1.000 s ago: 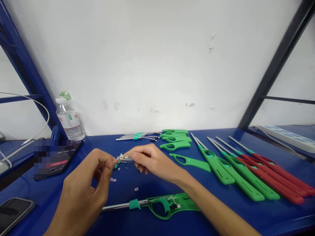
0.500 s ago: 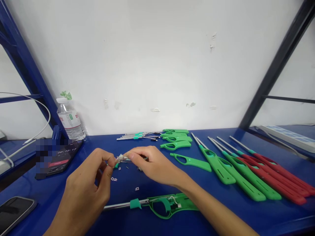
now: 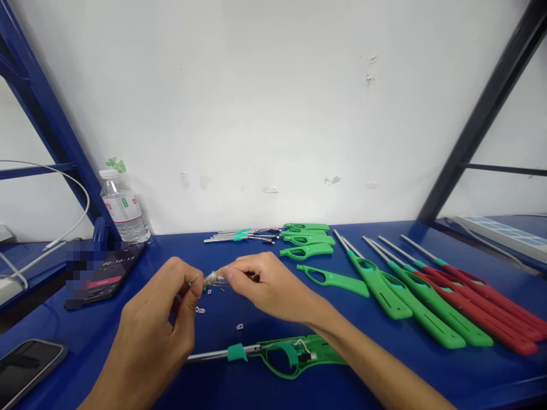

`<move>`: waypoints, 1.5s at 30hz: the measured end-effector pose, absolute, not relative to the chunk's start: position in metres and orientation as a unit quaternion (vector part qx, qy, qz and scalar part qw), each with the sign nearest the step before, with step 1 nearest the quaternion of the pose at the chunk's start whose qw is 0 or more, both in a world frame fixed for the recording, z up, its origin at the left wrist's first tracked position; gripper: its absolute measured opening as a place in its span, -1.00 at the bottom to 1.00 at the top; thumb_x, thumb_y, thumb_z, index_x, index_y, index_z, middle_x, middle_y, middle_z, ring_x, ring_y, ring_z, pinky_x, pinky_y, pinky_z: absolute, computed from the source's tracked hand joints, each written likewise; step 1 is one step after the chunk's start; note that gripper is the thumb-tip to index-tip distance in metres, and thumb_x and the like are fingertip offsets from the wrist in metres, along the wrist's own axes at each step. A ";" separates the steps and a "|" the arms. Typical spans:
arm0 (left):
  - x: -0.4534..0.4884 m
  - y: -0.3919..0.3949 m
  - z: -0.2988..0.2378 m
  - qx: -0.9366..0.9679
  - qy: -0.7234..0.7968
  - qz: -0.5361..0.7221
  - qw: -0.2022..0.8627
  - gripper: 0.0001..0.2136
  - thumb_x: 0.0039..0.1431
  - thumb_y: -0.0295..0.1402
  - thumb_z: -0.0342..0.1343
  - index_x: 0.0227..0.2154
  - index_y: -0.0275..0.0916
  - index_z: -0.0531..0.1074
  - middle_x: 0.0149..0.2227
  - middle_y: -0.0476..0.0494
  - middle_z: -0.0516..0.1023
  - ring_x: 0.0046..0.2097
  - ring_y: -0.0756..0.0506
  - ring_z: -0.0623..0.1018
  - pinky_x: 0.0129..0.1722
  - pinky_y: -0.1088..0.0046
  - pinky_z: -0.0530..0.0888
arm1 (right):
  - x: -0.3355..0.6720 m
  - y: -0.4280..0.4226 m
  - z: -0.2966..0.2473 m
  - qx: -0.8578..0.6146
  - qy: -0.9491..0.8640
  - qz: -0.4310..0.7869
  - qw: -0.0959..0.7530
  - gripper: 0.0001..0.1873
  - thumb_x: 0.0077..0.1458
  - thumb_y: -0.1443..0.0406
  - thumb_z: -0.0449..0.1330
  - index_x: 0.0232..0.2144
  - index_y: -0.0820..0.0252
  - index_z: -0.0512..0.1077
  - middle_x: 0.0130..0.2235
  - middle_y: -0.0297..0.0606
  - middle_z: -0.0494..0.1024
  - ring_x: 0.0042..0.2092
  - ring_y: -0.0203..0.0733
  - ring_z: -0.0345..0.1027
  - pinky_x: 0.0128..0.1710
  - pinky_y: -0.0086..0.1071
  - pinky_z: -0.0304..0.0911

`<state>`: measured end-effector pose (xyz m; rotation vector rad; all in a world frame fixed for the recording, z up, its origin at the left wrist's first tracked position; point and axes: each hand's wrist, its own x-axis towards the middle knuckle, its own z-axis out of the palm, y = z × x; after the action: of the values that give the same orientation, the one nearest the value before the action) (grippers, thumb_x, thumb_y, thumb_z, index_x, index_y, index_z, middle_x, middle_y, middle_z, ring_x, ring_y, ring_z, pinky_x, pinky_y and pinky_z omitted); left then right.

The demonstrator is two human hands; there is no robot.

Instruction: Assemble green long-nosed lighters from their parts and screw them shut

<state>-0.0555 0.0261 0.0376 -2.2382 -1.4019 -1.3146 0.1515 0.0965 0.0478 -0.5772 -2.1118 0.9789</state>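
Pinching a small pale part (image 3: 215,277) from both sides, the left hand (image 3: 160,322) and the right hand (image 3: 265,285) almost meet in the head view. The left hand has its thumb and finger on the left end, and the right hand grips the right end. The part is up over the middle of the blue desk (image 3: 252,393). Fingers cover some of it, so I cannot tell its whole shape.

On the near side of the hands lies an open green handle (image 3: 321,347) with a shiny tube (image 3: 209,356) pointing left. Little white bits (image 3: 239,327) lie between it and the hands. Far back are thin metal rods (image 3: 231,239), and just right of them are flat green shells (image 3: 320,249). On the right, green lighters (image 3: 380,290) and red lighters (image 3: 478,307) lie in a slanting row. On the left stands a water bottle (image 3: 125,213), with a phone (image 3: 113,279) showing numbers just nearer. Another phone (image 3: 29,367) lies at the near left.
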 end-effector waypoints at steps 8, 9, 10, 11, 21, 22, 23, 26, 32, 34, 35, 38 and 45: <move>-0.051 0.025 0.040 -0.762 -0.456 -0.451 0.090 -0.73 0.49 -0.51 -0.04 -0.37 -0.08 0.29 -0.42 0.13 0.32 -0.46 -0.01 0.39 -0.44 0.45 0.34 | 0.150 0.095 0.045 -0.210 -0.839 0.347 0.363 -0.54 0.39 0.24 0.12 -0.57 0.08 0.13 -0.49 -0.47 0.14 -0.43 -0.30 0.00 -0.37 -0.27 -0.10; -0.051 0.025 0.041 -0.763 -0.456 -0.449 0.089 -0.73 0.49 -0.51 -0.05 -0.37 -0.08 0.29 -0.42 0.13 0.31 -0.46 -0.01 0.38 -0.45 0.45 0.33 | 0.150 0.095 0.045 -0.208 -0.841 0.345 0.362 -0.55 0.38 0.24 0.13 -0.57 0.08 0.13 -0.50 -0.48 0.15 -0.43 -0.30 0.01 -0.36 -0.26 -0.10; -0.051 0.025 0.041 -0.765 -0.457 -0.446 0.086 -0.73 0.49 -0.52 -0.05 -0.37 -0.08 0.28 -0.42 0.14 0.29 -0.47 -0.01 0.37 -0.46 0.46 0.32 | 0.150 0.095 0.045 -0.206 -0.842 0.343 0.361 -0.55 0.38 0.25 0.13 -0.57 0.08 0.13 -0.51 -0.48 0.15 -0.43 -0.30 0.02 -0.36 -0.26 -0.10; -0.051 0.024 0.040 -0.766 -0.456 -0.444 0.085 -0.72 0.49 -0.52 -0.06 -0.37 -0.08 0.27 -0.42 0.14 0.28 -0.47 0.00 0.36 -0.47 0.45 0.31 | 0.151 0.095 0.046 -0.205 -0.843 0.344 0.359 -0.55 0.38 0.25 0.13 -0.57 0.08 0.13 -0.51 -0.48 0.14 -0.42 -0.30 0.01 -0.36 -0.26 -0.10; -0.044 0.017 0.036 -0.766 -0.481 -0.423 0.064 -0.69 0.51 -0.51 -0.12 -0.40 -0.08 0.27 -0.41 0.13 0.28 -0.49 -0.02 0.31 -0.49 0.41 0.24 | 0.162 0.093 0.049 -0.205 -0.835 0.386 0.334 -0.54 0.32 0.32 0.17 -0.58 0.08 0.08 -0.50 -0.49 0.12 -0.45 -0.32 -0.01 -0.44 -0.29 -0.10; -0.045 0.016 0.036 -0.767 -0.480 -0.421 0.068 -0.70 0.49 -0.51 -0.12 -0.40 -0.08 0.27 -0.42 0.13 0.28 -0.49 -0.02 0.31 -0.50 0.41 0.24 | 0.162 0.093 0.049 -0.204 -0.835 0.387 0.333 -0.53 0.32 0.33 0.17 -0.58 0.08 0.08 -0.50 -0.49 0.12 -0.45 -0.32 -0.01 -0.44 -0.29 -0.10; -0.046 0.016 0.036 -0.767 -0.480 -0.419 0.070 -0.71 0.47 -0.51 -0.11 -0.40 -0.07 0.27 -0.43 0.13 0.28 -0.50 -0.02 0.32 -0.51 0.42 0.26 | 0.162 0.092 0.049 -0.204 -0.836 0.387 0.332 -0.53 0.33 0.33 0.18 -0.58 0.08 0.07 -0.50 -0.49 0.12 -0.45 -0.32 -0.02 -0.44 -0.28 -0.11; -0.047 0.015 0.034 -0.750 -0.493 -0.438 0.060 -0.74 0.48 -0.43 -0.05 -0.40 -0.05 0.29 -0.46 0.15 0.33 -0.52 -0.01 0.38 -0.55 0.45 0.30 | 0.162 0.093 0.051 -0.208 -0.832 0.387 0.338 -0.50 0.39 0.31 0.17 -0.57 0.09 0.07 -0.50 -0.49 0.08 -0.44 -0.32 -0.06 -0.43 -0.28 -0.13; -0.031 0.004 0.036 -0.605 -0.567 -0.558 -0.038 -0.82 0.42 -0.05 0.22 -0.04 0.08 0.49 -0.32 0.18 0.60 -0.60 0.03 0.50 -0.72 0.53 0.23 | 0.176 0.079 0.067 -0.221 -0.804 0.484 0.267 -0.68 0.40 0.02 0.35 -0.27 0.09 0.57 -0.46 -0.47 0.51 -0.46 -0.30 0.37 -0.43 -0.39 0.20; -0.028 0.001 0.038 -0.618 -0.555 -0.555 -0.057 -0.74 0.43 -0.01 0.23 0.07 0.11 0.49 -0.29 0.16 0.61 -0.59 0.03 0.53 -0.71 0.56 0.31 | 0.191 0.063 0.072 -0.266 -0.794 0.473 0.273 -0.70 0.42 -0.01 0.35 -0.20 0.05 0.55 -0.39 -0.45 0.59 -0.43 -0.25 0.46 -0.42 -0.37 0.27; -0.028 0.001 0.038 -0.649 -0.538 -0.535 -0.056 -0.77 0.46 -0.02 0.21 0.07 0.11 0.49 -0.33 0.18 0.60 -0.60 0.03 0.52 -0.69 0.58 0.36 | 0.200 0.054 0.072 -0.305 -0.805 0.422 0.285 -0.72 0.48 0.00 0.29 -0.19 0.03 0.52 -0.38 -0.44 0.61 -0.39 -0.22 0.49 -0.39 -0.36 0.27; -0.030 0.003 0.031 -0.766 -0.464 -0.445 -0.026 -0.93 0.56 -0.19 0.16 -0.03 0.10 0.53 -0.38 0.21 0.63 -0.53 0.04 0.60 -0.53 0.65 0.51 | 0.231 0.028 0.065 -0.417 -0.810 0.251 0.327 -0.70 0.63 0.05 0.04 -0.18 -0.02 0.37 -0.34 -0.39 0.56 -0.34 -0.17 0.41 -0.32 -0.29 0.27; -0.006 0.009 0.000 -0.875 -0.373 -0.304 -0.043 -0.75 0.53 -0.50 0.08 -0.01 -0.02 0.60 -0.12 -0.01 0.70 -0.11 -0.09 0.72 -0.12 0.48 0.66 | 0.264 0.016 0.029 -0.454 -0.771 0.181 0.408 -0.73 0.52 0.04 0.21 -0.21 -0.03 0.30 -0.29 -0.32 0.50 -0.31 -0.11 0.41 -0.27 -0.26 0.40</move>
<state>-0.0059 0.0088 0.0002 -2.8278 -1.2052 -0.9824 0.2642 0.0159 0.0289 -1.1435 -1.9431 0.4549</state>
